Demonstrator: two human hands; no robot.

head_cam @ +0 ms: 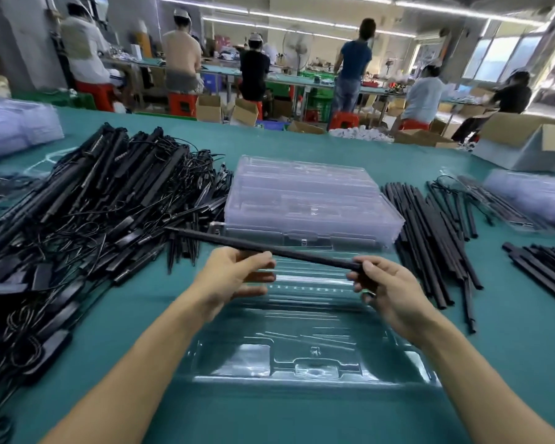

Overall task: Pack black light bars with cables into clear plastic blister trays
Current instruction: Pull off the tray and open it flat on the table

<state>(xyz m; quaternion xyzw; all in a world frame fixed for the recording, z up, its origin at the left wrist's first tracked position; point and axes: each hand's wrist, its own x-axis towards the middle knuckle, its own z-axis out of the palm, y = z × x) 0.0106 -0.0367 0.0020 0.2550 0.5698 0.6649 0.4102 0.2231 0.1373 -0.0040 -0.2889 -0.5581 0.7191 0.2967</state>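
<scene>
A long black light bar (302, 253) hangs in the air above an open clear blister tray (302, 363) that lies flat on the green table in front of me. My left hand (234, 277) grips the bar near its middle, fingers curled around it. My right hand (388, 290) pinches the bar's right end. The bar's left end points toward a big tangled heap of black bars with cables (87, 213) at the left. A stack of clear trays (308, 200) stands just behind the open tray.
Rows of plain black bars (430, 238) lie to the right, with more at the far right (542, 267). Bagged clear trays (16, 129) sit at the back left and at the right (532, 193). A cardboard box (526, 145) stands back right. Several people work at benches beyond.
</scene>
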